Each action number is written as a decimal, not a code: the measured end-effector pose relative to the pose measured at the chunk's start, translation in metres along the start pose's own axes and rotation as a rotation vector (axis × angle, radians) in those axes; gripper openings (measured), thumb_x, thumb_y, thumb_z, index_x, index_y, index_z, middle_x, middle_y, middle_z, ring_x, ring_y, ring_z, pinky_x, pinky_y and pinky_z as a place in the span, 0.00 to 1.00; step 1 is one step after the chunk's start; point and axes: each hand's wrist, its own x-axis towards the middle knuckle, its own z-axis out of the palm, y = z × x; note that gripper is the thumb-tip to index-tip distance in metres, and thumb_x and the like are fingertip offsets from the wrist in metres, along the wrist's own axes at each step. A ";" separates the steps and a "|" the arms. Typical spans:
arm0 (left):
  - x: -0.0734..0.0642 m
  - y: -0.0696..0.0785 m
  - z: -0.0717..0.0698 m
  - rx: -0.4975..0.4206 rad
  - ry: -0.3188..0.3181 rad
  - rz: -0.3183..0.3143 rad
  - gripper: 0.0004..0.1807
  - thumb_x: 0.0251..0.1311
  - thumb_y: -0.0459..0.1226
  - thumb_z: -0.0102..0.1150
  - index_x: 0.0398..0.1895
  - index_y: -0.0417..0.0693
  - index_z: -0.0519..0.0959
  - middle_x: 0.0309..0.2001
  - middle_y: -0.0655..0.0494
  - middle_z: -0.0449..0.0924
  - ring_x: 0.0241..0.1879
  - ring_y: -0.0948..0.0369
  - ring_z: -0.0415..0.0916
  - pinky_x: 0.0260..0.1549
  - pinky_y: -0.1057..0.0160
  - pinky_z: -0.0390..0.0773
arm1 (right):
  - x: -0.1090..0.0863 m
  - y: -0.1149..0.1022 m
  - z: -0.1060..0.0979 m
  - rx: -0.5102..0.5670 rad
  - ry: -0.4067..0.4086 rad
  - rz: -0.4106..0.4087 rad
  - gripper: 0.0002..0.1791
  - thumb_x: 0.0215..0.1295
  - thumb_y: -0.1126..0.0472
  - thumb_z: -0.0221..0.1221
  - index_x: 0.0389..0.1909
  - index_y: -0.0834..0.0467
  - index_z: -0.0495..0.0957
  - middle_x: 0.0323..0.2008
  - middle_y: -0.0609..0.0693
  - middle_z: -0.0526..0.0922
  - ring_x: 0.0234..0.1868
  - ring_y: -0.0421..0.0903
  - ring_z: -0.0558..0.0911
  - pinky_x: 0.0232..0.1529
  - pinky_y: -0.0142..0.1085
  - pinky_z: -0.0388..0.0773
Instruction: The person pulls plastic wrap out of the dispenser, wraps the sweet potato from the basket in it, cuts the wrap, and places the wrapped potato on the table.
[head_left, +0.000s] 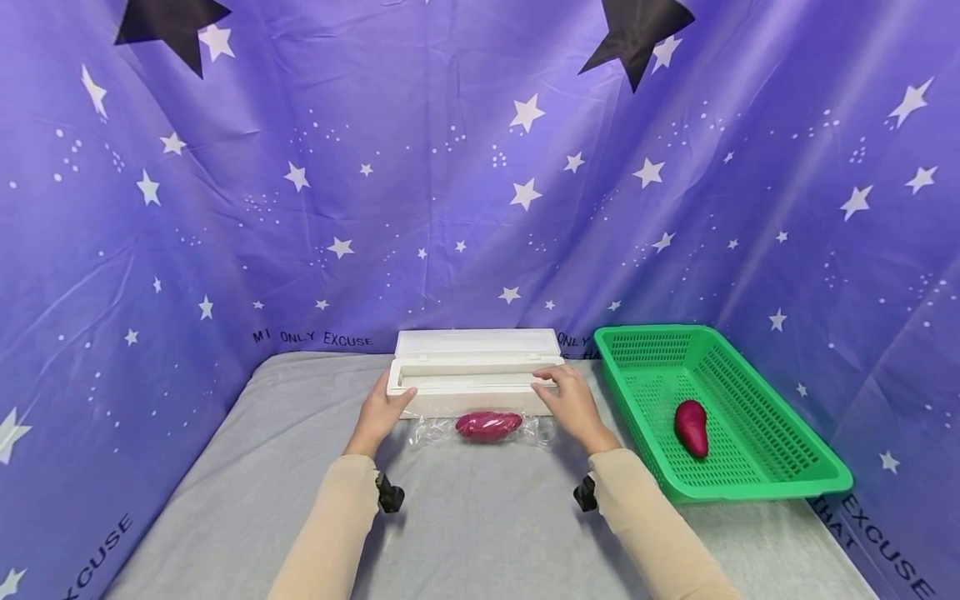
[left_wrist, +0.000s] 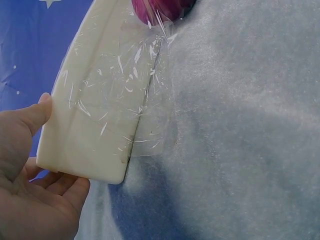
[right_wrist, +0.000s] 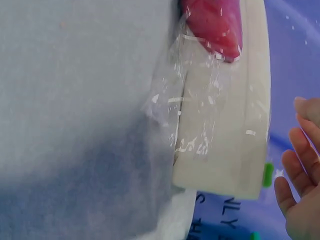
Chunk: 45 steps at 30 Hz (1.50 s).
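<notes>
A long white box [head_left: 472, 403], which looks like a cling film dispenser, stands with its lid [head_left: 477, 342] raised at the back. My left hand [head_left: 378, 414] grips its left end, thumb on the upper edge and fingers against the end face in the left wrist view. At the right end hovers my right hand [head_left: 572, 406], fingers loosely bent; the right wrist view shows these fingers [right_wrist: 300, 147] apart from the box, holding nothing. Right in front of the box lies a purple-red sweet potato [head_left: 489, 426] in clear film [left_wrist: 145, 100], whose loose ends spread to both sides.
To the right stands a green perforated basket [head_left: 757, 490] with another purple-red sweet potato [head_left: 692, 428] inside. A grey cloth [head_left: 480, 533] covers the table. Behind and at both sides hangs a purple star-printed curtain [head_left: 450, 208], close to the raised lid.
</notes>
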 end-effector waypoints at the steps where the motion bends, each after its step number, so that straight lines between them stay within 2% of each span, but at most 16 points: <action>1: 0.000 0.000 0.000 -0.004 0.000 0.001 0.40 0.69 0.44 0.61 0.76 0.36 0.56 0.72 0.32 0.60 0.71 0.37 0.56 0.69 0.40 0.55 | 0.000 0.003 -0.001 -0.004 0.011 0.011 0.13 0.62 0.63 0.69 0.46 0.63 0.84 0.43 0.59 0.85 0.49 0.60 0.79 0.56 0.55 0.71; 7: 0.000 0.000 0.002 -0.026 -0.002 -0.003 0.39 0.69 0.43 0.61 0.76 0.38 0.56 0.71 0.33 0.61 0.70 0.37 0.57 0.69 0.39 0.56 | -0.005 0.020 -0.005 -0.028 0.081 0.089 0.16 0.60 0.61 0.71 0.46 0.64 0.85 0.46 0.63 0.81 0.51 0.62 0.75 0.56 0.54 0.68; 11: -0.001 0.001 0.002 -0.028 -0.002 -0.009 0.39 0.69 0.43 0.61 0.77 0.38 0.56 0.72 0.33 0.61 0.70 0.37 0.57 0.69 0.39 0.55 | -0.008 0.024 -0.008 -0.008 0.094 0.148 0.18 0.59 0.60 0.72 0.47 0.64 0.84 0.47 0.64 0.78 0.50 0.62 0.72 0.53 0.53 0.67; 19: -0.001 -0.001 0.001 -0.024 0.001 -0.001 0.39 0.69 0.44 0.61 0.76 0.40 0.57 0.70 0.34 0.63 0.70 0.37 0.59 0.68 0.39 0.57 | -0.009 0.031 -0.011 -0.011 0.036 0.204 0.21 0.58 0.58 0.72 0.50 0.65 0.83 0.44 0.62 0.77 0.48 0.58 0.72 0.52 0.51 0.67; 24: 0.000 -0.003 0.002 -0.031 0.004 0.003 0.39 0.69 0.43 0.61 0.76 0.39 0.57 0.70 0.34 0.64 0.69 0.38 0.60 0.68 0.41 0.58 | -0.010 0.036 -0.012 -0.005 -0.008 0.206 0.22 0.58 0.58 0.72 0.51 0.65 0.82 0.45 0.62 0.77 0.47 0.57 0.73 0.51 0.51 0.67; 33: 0.000 -0.004 0.002 -0.034 -0.002 -0.008 0.40 0.69 0.43 0.61 0.77 0.38 0.55 0.71 0.33 0.62 0.70 0.38 0.59 0.68 0.41 0.57 | -0.010 0.048 -0.008 -0.019 0.029 0.120 0.18 0.57 0.59 0.74 0.46 0.62 0.84 0.43 0.57 0.81 0.44 0.54 0.75 0.46 0.47 0.72; 39: 0.000 -0.003 0.001 -0.030 -0.012 -0.008 0.40 0.70 0.43 0.61 0.77 0.37 0.54 0.71 0.33 0.62 0.70 0.37 0.58 0.68 0.40 0.57 | -0.011 0.053 -0.007 -0.006 0.070 0.041 0.15 0.54 0.61 0.75 0.42 0.60 0.85 0.43 0.56 0.83 0.44 0.54 0.77 0.45 0.49 0.74; 45: 0.000 -0.002 0.000 -0.027 -0.011 0.004 0.40 0.69 0.43 0.61 0.77 0.37 0.55 0.71 0.32 0.62 0.70 0.38 0.58 0.68 0.40 0.58 | -0.008 0.054 -0.008 0.006 0.050 -0.023 0.12 0.55 0.64 0.74 0.41 0.59 0.87 0.43 0.55 0.86 0.45 0.54 0.78 0.45 0.49 0.72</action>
